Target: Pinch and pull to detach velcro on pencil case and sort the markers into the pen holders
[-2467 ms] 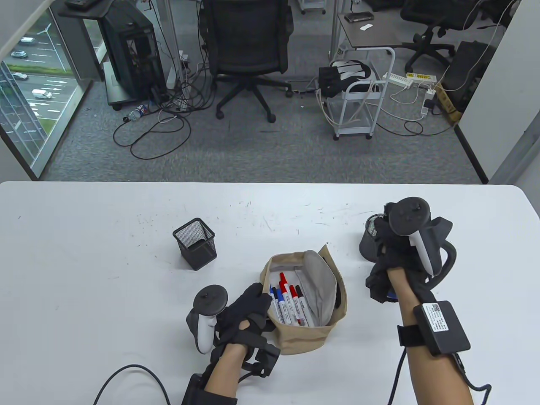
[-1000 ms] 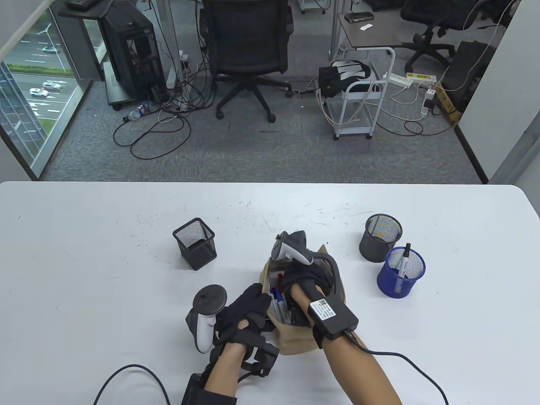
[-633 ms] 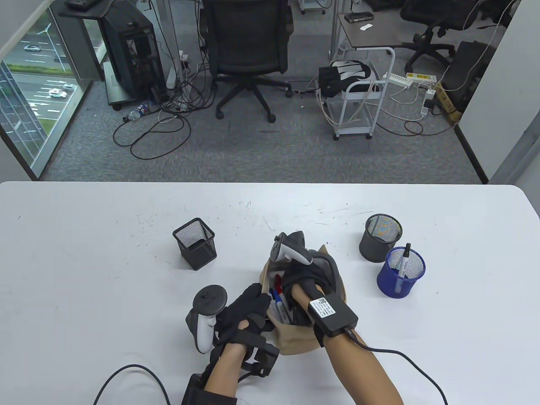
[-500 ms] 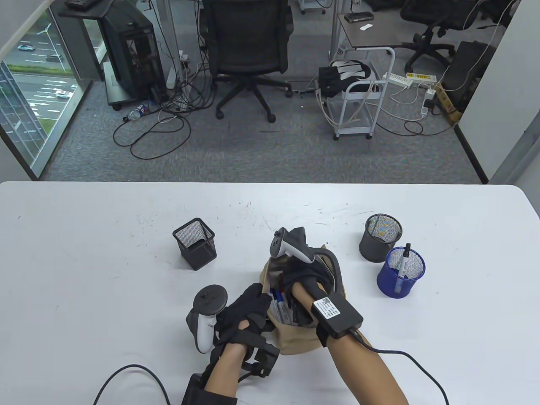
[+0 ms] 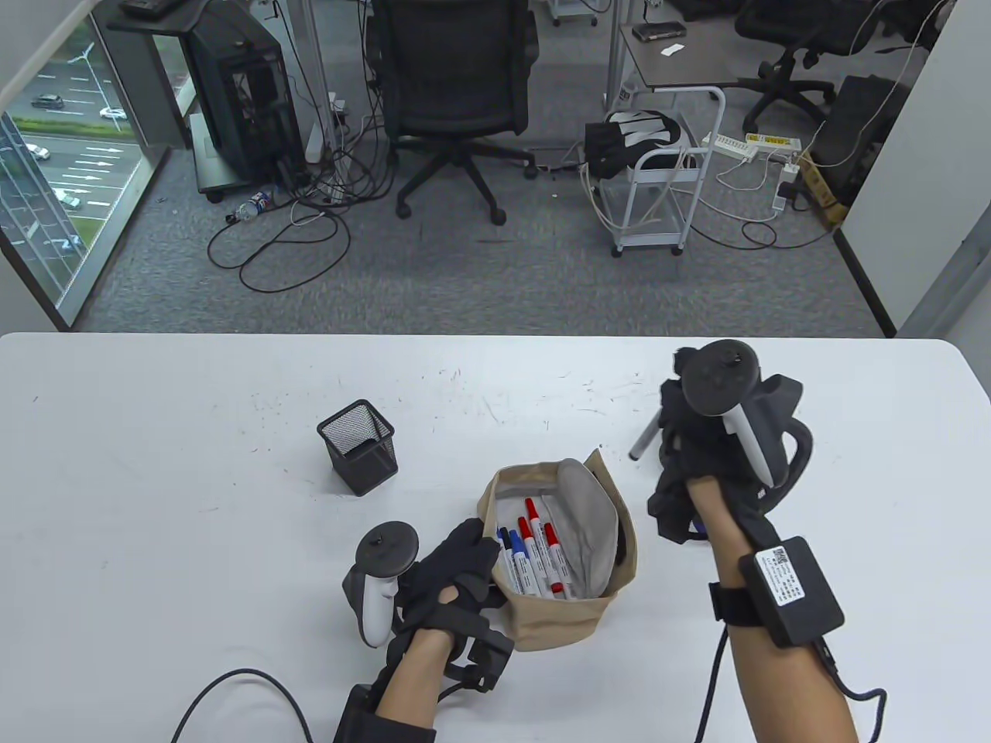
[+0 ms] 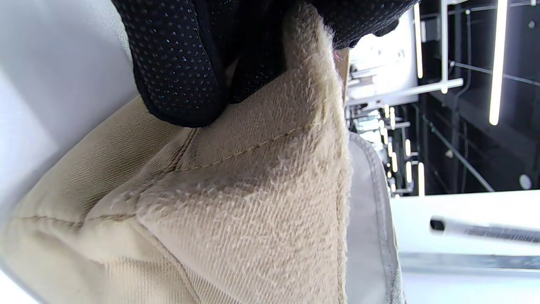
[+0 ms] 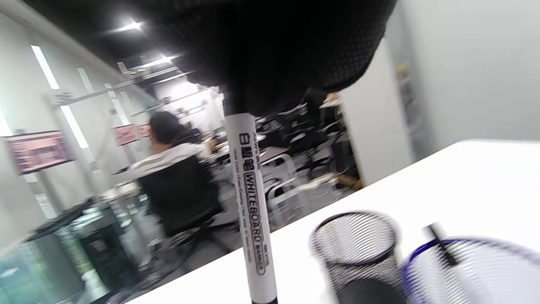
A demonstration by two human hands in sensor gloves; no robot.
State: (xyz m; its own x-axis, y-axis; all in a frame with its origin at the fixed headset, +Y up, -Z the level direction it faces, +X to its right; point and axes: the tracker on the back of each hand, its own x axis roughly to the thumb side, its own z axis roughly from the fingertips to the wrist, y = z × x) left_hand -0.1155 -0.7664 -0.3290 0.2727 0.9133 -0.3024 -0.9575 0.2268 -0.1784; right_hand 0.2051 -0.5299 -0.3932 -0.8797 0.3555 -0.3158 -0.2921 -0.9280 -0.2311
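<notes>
The beige pencil case (image 5: 559, 619) stands open on the table, with several red- and blue-capped markers (image 5: 534, 551) inside. My left hand (image 5: 458, 559) pinches the case's left rim, and the left wrist view shows its fingers (image 6: 181, 63) curled on the fabric (image 6: 236, 211). My right hand (image 5: 683, 458) is raised at the right and grips a white whiteboard marker (image 7: 252, 202), whose end (image 5: 642, 443) sticks out to the left. Below that marker stand the round black mesh holder (image 7: 358, 253) and the blue mesh holder (image 7: 476, 270), which has a black marker (image 7: 438, 237) in it.
A square black mesh holder (image 5: 358, 446) stands left of the case. In the table view my right hand and its tracker (image 5: 735, 402) cover the two round holders. Cables trail off both wrists at the table's near edge (image 5: 232, 681).
My right hand has come up out of the pencil case with a marker and swung right, over the round holders. The left hand has kept its hold on the case rim.
</notes>
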